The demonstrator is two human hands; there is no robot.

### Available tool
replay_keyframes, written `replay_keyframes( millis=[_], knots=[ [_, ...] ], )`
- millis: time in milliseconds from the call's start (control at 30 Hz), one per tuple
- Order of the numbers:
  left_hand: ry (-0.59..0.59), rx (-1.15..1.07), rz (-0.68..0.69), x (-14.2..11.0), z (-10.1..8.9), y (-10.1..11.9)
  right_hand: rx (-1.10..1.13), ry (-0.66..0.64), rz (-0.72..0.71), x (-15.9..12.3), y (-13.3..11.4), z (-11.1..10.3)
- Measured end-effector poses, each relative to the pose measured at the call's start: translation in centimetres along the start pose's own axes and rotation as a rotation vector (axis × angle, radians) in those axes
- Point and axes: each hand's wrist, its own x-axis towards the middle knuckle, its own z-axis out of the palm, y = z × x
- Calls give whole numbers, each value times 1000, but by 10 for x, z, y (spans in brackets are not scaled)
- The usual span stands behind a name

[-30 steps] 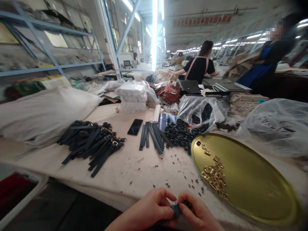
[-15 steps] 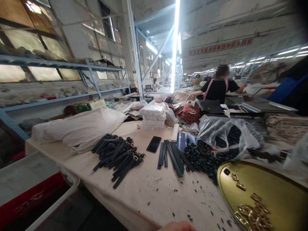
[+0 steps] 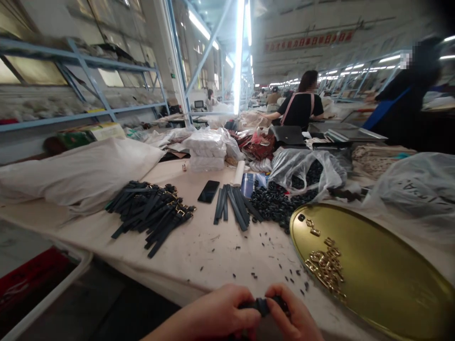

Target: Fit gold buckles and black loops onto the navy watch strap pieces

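Note:
At the bottom edge my left hand (image 3: 216,315) and my right hand (image 3: 293,317) meet, both pinched on a small black strap piece (image 3: 262,305) held between them over the table's near edge. Ahead on the cream table (image 3: 199,255) lie a heap of black straps with gold buckles (image 3: 151,213), a short row of plain black straps (image 3: 232,206) and a spill of black rings (image 3: 275,201). To the right of my hands a gold oval tray (image 3: 384,274) holds a cluster of gold buckles (image 3: 327,265).
A black phone (image 3: 208,191) lies by the plain straps. A clear bag of black rings (image 3: 305,170), white bags and stacked packets crowd the far side. A bin (image 3: 39,284) stands at lower left. Other people work at benches behind.
The view swung up half a second ago, taking my hands out of sight, then dropped back. Both hands are again in view, still pinching the black strap piece.

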Motion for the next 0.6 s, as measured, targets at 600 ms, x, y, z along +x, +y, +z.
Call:
replay_keyframes(
  millis=[600],
  knots=[
    [21,-59,-39,29,0,-27,-173,91,16,8,21,28]
  ],
)
